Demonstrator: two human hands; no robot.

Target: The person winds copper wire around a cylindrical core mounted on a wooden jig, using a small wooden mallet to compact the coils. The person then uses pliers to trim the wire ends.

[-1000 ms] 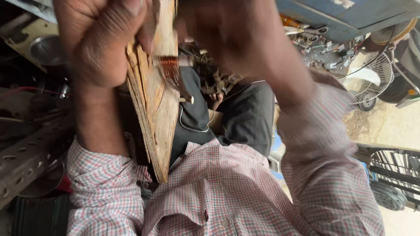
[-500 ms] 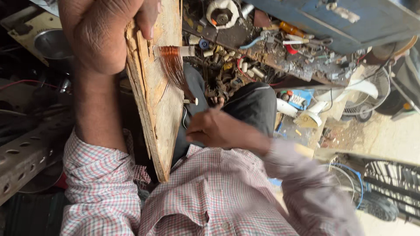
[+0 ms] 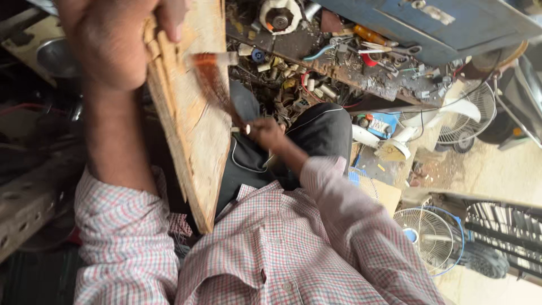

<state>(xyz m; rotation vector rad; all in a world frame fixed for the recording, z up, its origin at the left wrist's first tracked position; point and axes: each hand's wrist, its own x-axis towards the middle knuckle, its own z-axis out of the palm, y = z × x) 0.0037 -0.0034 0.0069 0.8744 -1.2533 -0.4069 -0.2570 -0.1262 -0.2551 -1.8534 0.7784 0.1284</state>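
Note:
My left hand (image 3: 110, 42) is up at the top left, closed around the upper edge of a rough wooden board (image 3: 195, 141) that stands tilted on edge over my lap. A bundle of reddish copper wire (image 3: 213, 85) runs from the top of the board's face down to my right hand (image 3: 265, 134). That hand is pinched shut on the wire's lower end, just right of the board and over my dark trousers. Both checked shirt sleeves fill the bottom of the view.
A cluttered workbench (image 3: 339, 73) behind holds scissors, a small motor part and loose bits. A blue metal cabinet (image 3: 451, 28) stands top right. Fan guards (image 3: 429, 237) and white fan blades (image 3: 446, 110) lie at the right. A perforated metal bar (image 3: 28, 209) crosses the left.
My right hand has come down from near the board's top to mid-height, drawing the copper wire down with it. My left hand keeps its grip on the board.

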